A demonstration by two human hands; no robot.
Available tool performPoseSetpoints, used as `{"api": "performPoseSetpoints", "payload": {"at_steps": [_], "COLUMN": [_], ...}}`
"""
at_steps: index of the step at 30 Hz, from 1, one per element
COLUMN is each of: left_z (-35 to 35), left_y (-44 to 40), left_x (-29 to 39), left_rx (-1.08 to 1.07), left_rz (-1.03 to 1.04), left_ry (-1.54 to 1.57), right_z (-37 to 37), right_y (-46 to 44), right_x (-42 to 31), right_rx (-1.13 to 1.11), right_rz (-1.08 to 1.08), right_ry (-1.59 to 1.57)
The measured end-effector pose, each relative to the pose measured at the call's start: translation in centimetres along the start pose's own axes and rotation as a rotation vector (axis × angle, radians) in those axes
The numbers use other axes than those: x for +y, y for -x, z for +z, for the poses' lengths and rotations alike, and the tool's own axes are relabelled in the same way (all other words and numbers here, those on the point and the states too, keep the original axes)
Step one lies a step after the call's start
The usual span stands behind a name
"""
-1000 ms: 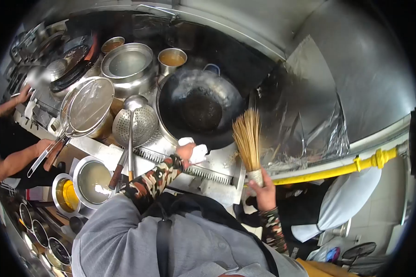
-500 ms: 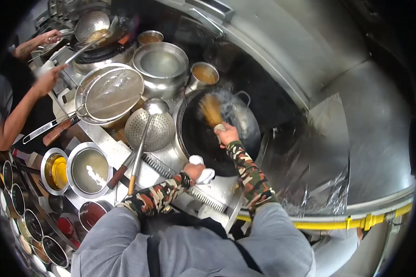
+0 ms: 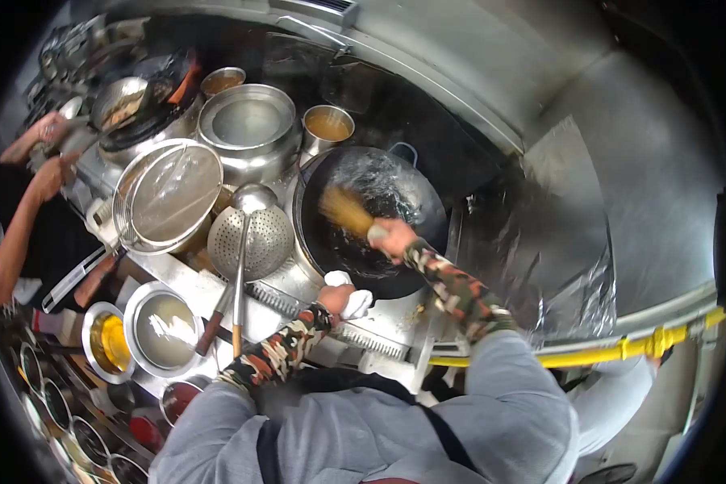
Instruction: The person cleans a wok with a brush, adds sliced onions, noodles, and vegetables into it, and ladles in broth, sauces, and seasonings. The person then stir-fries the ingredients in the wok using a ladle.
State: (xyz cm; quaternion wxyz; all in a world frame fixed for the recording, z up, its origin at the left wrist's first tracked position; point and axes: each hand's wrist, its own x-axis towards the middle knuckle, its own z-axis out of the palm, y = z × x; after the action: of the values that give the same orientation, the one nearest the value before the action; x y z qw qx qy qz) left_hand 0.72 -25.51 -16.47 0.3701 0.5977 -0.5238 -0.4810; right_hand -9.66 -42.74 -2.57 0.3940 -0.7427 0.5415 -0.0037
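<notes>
My right hand point(image 3: 394, 239) is wrapped round the handle of a bamboo wok brush point(image 3: 345, 210), its bristles blurred inside the wok. The big dark wok point(image 3: 355, 270) holds some foamy water and sits on the stove. At the wok's near edge, my left hand point(image 3: 335, 299) is closed on a folded white cloth point(image 3: 357, 306); whether it grips the rim through the cloth is hidden. Left of the wok, a perforated skimmer point(image 3: 251, 246) lies with a steel ladle point(image 3: 253, 198) across it.
A steel pot point(image 3: 248, 121) and a small pot of brownish liquid point(image 3: 329, 125) stand behind. A mesh strainer point(image 3: 173, 194), a bowl of yellow oil point(image 3: 109, 343) and a bowl of cloudy liquid point(image 3: 165, 327) are at left. A co-worker's hands point(image 3: 50, 173) work at another wok point(image 3: 149, 121).
The brush has swung toward the left and nearer side of the wok, with my right hand moving slightly nearer. My left hand stays at the rim with the cloth. The view has shifted.
</notes>
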Motion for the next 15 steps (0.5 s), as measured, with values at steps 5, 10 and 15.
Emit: {"api": "performPoseSetpoints", "payload": {"at_steps": [5,10,15], "left_z": [3.4,2.0,1.0], "left_y": [-4.5,-3.9,-1.6], "left_x": [-8.4,-6.7,-1.5], "left_rx": [-0.017,-0.051,-0.103], "left_rz": [-0.135,-0.333,-0.556], "left_ry": [0.42,0.784,1.089], "right_z": [-6.6,-6.6,-1.5], "right_y": [4.4,-8.4,3.1], "right_x": [6.8,4.4,1.5], "right_rx": [-0.087,0.079,-0.285], "right_rz": [-0.324,-0.057,-0.045], "right_ry": [0.724,0.384,0.03]}}
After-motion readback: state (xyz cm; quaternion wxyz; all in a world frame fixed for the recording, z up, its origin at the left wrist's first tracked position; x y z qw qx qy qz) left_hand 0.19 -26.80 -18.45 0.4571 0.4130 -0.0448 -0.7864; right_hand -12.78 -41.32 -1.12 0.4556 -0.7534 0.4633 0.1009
